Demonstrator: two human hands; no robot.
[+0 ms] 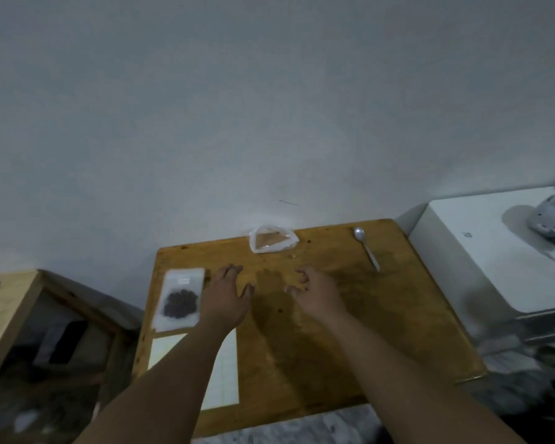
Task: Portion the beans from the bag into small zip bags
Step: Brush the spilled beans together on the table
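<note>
Neither hand grips anything: the left hand [226, 299] is spread with straight fingers above the table [382, 315], and the right hand [314, 293] hangs beside it with fingers loosely curled and nothing in them. Whether either palm touches the wood cannot be told.

Taking the table's middle as the dial, a metal spoon [366, 249] lies at 1 o'clock, bowl toward the wall [269, 107], well apart from both hands. A pale sheet of paper [225, 379] lies at 7 o'clock, partly covered by the left forearm. A white appliance [481, 251] stands off the table at 3 o'clock, and a wooden shelf [10, 315] at 9 o'clock.

The clear bag [273, 240] sits at 12 o'clock against the wall, crumpled, with brown showing through it. The small zip bag [180, 299] lies flat at 9 o'clock, just beside the left hand, with a dark cluster of beans [180, 303] in its lower half.
</note>
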